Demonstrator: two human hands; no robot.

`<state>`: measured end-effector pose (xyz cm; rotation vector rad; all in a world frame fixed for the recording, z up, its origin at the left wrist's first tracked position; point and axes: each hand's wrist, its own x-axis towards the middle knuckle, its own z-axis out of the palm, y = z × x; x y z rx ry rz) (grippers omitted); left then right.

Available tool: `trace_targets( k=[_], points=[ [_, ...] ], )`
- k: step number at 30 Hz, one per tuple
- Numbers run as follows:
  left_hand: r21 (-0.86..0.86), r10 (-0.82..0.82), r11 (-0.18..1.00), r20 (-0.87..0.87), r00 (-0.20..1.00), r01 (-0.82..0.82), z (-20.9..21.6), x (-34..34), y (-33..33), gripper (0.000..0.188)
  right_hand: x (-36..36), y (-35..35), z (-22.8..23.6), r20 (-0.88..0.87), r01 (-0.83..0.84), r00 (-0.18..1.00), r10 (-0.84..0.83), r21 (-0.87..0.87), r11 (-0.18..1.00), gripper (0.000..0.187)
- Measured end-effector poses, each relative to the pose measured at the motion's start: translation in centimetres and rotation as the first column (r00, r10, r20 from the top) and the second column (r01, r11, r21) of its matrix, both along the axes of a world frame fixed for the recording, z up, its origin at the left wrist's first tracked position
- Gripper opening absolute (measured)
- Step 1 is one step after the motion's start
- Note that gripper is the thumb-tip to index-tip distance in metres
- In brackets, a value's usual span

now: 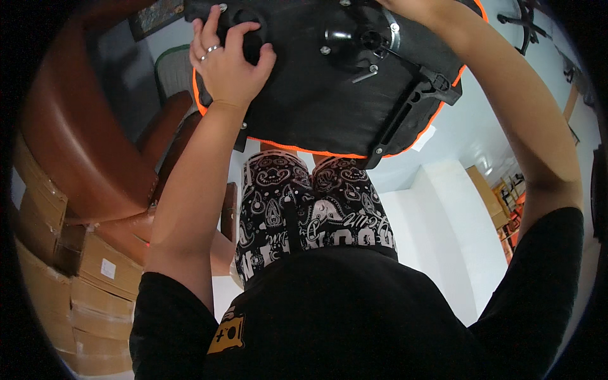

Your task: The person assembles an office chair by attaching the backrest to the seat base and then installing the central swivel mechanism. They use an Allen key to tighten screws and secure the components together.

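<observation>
In front of me is a black padded chair seat [304,107] with orange piping, its underside facing me. My left hand [231,60], a ring on one finger, lies over its left part, fingers spread and thumb apart beside a dark rounded part I cannot make out clearly. My right hand [421,9] reaches the far edge near a glossy black metal mount [345,35]; its fingers are cut off by the picture's top. Silver bolts [325,50] stand around the mount. A small L-shaped hex key [365,77] sits at one bolt. A black plastic bracket [405,107] runs along the right side.
Brown leather seating [95,145] stands at the left, with stacked cardboard boxes [104,266] nearer. A white block-like surface [437,221] is at the right. Beyond it are a cardboard box and shelves with orange items [510,196]. A black chair base [524,25] is far right.
</observation>
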<state>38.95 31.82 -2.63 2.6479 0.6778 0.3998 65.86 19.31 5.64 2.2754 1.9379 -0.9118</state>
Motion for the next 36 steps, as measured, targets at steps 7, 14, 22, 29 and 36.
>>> trace_targets(
  k=[7, 14, 22, 29, 36],
  points=[
    [-0.085, 0.008, 0.996, -0.08, 0.997, -0.015, 1.9, 1.8, -1.1, 0.034, 1.6, -0.2, -0.7, 0.058, -0.304, 0.952, 0.299, 0.094, 0.948, 0.005],
    [-0.097, 0.008, 0.995, -0.052, 0.999, -0.013, 1.7, 2.0, -1.7, 0.034, 2.0, 0.0, -0.6, 0.076, -0.415, 0.909, 0.41, 0.067, 0.907, 0.007],
    [-0.099, 0.002, 0.995, -0.05, 0.999, -0.007, 1.6, 2.0, -2.0, 0.033, 2.0, 0.1, -0.1, 0.081, -0.485, 0.873, 0.481, 0.046, 0.873, 0.011],
    [-0.09, -0.013, 0.996, -0.058, 0.998, 0.008, 1.5, 2.2, -2.0, 0.034, 2.0, 0.6, 0.1, 0.099, -0.57, 0.821, 0.563, 0.072, 0.818, 0.007],
    [-0.056, -0.016, 0.998, -0.054, 0.998, 0.013, 1.4, 1.6, -1.2, 0.034, 1.4, 0.8, -0.4, 0.17, -0.53, 0.837, 0.52, 0.017, 0.848, 0.005]
  ],
)
